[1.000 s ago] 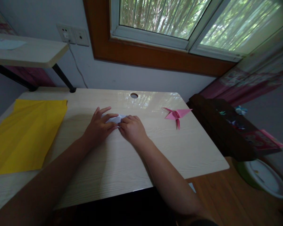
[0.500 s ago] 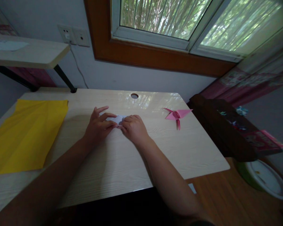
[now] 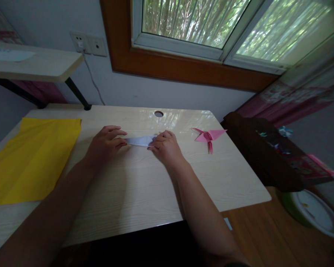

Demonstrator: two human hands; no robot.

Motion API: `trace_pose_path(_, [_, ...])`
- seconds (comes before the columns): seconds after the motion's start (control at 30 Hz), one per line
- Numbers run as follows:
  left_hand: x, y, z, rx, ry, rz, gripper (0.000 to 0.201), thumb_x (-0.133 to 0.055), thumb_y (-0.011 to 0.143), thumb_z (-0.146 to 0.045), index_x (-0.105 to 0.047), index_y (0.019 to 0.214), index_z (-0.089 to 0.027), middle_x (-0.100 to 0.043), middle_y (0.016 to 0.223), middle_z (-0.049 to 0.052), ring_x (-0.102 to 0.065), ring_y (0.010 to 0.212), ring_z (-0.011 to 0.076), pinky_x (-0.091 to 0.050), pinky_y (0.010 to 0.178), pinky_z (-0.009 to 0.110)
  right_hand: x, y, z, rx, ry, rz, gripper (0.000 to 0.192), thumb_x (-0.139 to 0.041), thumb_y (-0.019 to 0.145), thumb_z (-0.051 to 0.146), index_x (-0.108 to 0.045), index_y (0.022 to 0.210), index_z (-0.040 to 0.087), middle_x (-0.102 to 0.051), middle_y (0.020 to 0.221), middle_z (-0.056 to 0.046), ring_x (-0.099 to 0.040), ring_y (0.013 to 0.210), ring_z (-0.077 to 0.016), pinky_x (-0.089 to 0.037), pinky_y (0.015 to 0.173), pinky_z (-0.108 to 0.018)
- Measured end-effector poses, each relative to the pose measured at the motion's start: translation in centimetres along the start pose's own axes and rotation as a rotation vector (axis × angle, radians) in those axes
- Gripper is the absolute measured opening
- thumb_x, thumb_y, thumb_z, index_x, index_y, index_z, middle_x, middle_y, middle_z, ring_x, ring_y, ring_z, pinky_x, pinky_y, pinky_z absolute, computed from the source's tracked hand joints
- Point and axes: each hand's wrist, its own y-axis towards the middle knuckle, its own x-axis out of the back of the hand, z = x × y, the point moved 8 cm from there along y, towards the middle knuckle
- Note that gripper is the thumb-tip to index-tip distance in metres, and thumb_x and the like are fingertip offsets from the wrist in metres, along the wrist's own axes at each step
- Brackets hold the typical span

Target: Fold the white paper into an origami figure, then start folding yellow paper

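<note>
A narrow folded strip of pale bluish-white paper (image 3: 141,141) stretches between my hands above the middle of the table (image 3: 144,185). My left hand (image 3: 107,142) pinches its left end between thumb and fingers. At the other end, my right hand (image 3: 165,144) is closed on the paper, its fingers covering that tip. To the right, apart from my hands, lies a pink folded-paper figure (image 3: 208,135) with pointed arms. Sheets of yellow paper (image 3: 36,159) lie at the left, beside my left forearm.
A raised shelf (image 3: 39,65) on black legs stands at the back left. Behind the table are the wall and a window (image 3: 183,22). A round cable hole (image 3: 159,114) is near the back edge. Dark furniture (image 3: 256,148) and a green-and-white basin (image 3: 314,213) are at the right.
My hands have moved apart, the left one outward to the left and the right one slightly right. More of the pale paper now shows as a long strip between them.
</note>
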Motion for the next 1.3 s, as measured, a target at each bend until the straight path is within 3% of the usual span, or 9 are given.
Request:
trace_pose_path(0.27, [-0.8, -0.9, 2.7, 0.215, -0.25, 0.063, 0.025, -0.064, 0.092, -0.048, -0.077, 0.093, -0.027, -0.077, 0.099, 0.004, -0.072, 0.092, 0.023, -0.058, 0.089, 0.04, 0.6, 0.0, -0.9, -0.021, 0.076, -0.01, 0.009, -0.076, 0.088, 0.035, -0.079, 0.092, 0.027, -0.075, 0.1, -0.006, -0.054, 0.109, -0.0278, -0.036, 0.102, -0.049])
trace_pose_path(0.47, [-1.6, -2.2, 5.2, 0.651, -0.624, -0.024, 0.027, -0.075, 0.083, -0.05, -0.073, 0.09, -0.023, -0.077, 0.093, 0.005, -0.074, 0.082, 0.0222, -0.061, 0.076, 0.036, 2.0, -0.1, -2.6, -0.104, 0.353, -0.226, 0.017, -0.079, 0.084, 0.038, -0.07, 0.08, 0.023, -0.059, 0.133, -0.01, -0.051, 0.124, -0.0288, -0.045, 0.1, -0.049])
trace_pose_path(0.67, [-3.0, -2.8, 5.2, 0.8, -0.979, -0.17, 0.033, -0.077, 0.082, -0.039, -0.058, 0.101, -0.021, -0.07, 0.091, 0.0, -0.074, 0.079, 0.0185, -0.066, 0.077, 0.039, -1.5, -0.3, -4.8, -0.396, 0.844, -0.254, 0.031, -0.078, 0.079, 0.043, -0.056, 0.085, 0.023, -0.065, 0.097, -0.004, -0.061, 0.082, -0.0176, -0.05, 0.07, -0.031])
trace_pose_path(0.77, [-3.3, -2.4, 4.3, 0.797, -1.066, -0.245, 0.062, -0.08, 0.079, -0.034, -0.044, 0.128, -0.029, -0.067, 0.093, -0.004, -0.073, 0.081, 0.0172, -0.067, 0.076, 0.04, -3.0, -0.4, -4.9, -0.496, 0.953, -0.237, 0.038, -0.076, 0.076, 0.048, -0.05, 0.092, 0.025, -0.06, 0.083, 0.002, -0.056, 0.071, -0.0148, -0.046, 0.064, -0.027])
trace_pose_path(0.87, [-4.3, -1.9, 2.5, 0.843, -1.167, -0.171, 0.084, -0.08, 0.079, -0.032, -0.028, 0.145, -0.034, -0.069, 0.103, 0.0, -0.075, 0.087, 0.0196, -0.067, 0.074, 0.038, -3.4, -0.2, -4.4, -0.516, 1.022, -0.256, 0.043, -0.076, 0.074, 0.049, -0.046, 0.095, 0.026, -0.056, 0.081, 0.004, -0.054, 0.068, -0.0139, -0.044, 0.062, -0.026])
trace_pose_path(0.93, [-5.2, -1.8, 1.2, 0.903, -1.243, -0.096, 0.086, -0.083, 0.076, -0.032, -0.032, 0.146, -0.033, -0.07, 0.113, 0.005, -0.076, 0.088, 0.0223, -0.065, 0.071, 0.035, -3.6, 0.0, -3.9, -0.527, 1.09, -0.255, 0.046, -0.079, 0.071, 0.047, -0.045, 0.094, 0.026, -0.054, 0.078, 0.006, -0.052, 0.065, -0.0132, -0.042, 0.06, -0.026])
trace_pose_path(1.03, [-6.3, -1.9, -0.3, 1.005, -1.312, 0.005, 0.058, -0.086, 0.072, -0.034, -0.062, 0.124, -0.02, -0.073, 0.113, 0.01, -0.076, 0.088, 0.0229, -0.061, 0.067, 0.028, -3.7, 0.1, -3.0, -0.53, 1.174, -0.251, 0.048, -0.084, 0.066, 0.042, -0.047, 0.091, 0.025, -0.052, 0.075, 0.007, -0.051, 0.063, -0.0122, -0.041, 0.059, -0.025])
trace_pose_path(1.13, [-6.4, -2.2, -0.3, 1.089, -1.333, -0.052, 0.04, -0.089, 0.068, -0.035, -0.073, 0.099, -0.015, -0.077, 0.096, 0.008, -0.074, 0.077, 0.0186, -0.056, 0.062, 0.024, -3.9, 0.3, -2.3, -0.522, 1.241, -0.258, 0.047, -0.087, 0.065, 0.038, -0.05, 0.092, 0.025, -0.054, 0.075, 0.007, -0.053, 0.063, -0.0111, -0.042, 0.059, -0.024])
trace_pose_path(1.3, [-6.1, -2.5, 0.2, 1.172, -1.408, -0.193, 0.032, -0.091, 0.063, -0.029, -0.076, 0.087, -0.013, -0.076, 0.081, 0.005, -0.071, 0.067, 0.0147, -0.057, 0.065, 0.024, -4.5, 0.4, -1.3, -0.599, 1.402, -0.282, 0.066, -0.09, 0.063, 0.033, -0.053, 0.117, 0.03, -0.06, 0.075, 0.008, -0.059, 0.063, -0.012, -0.05, 0.061, -0.025])
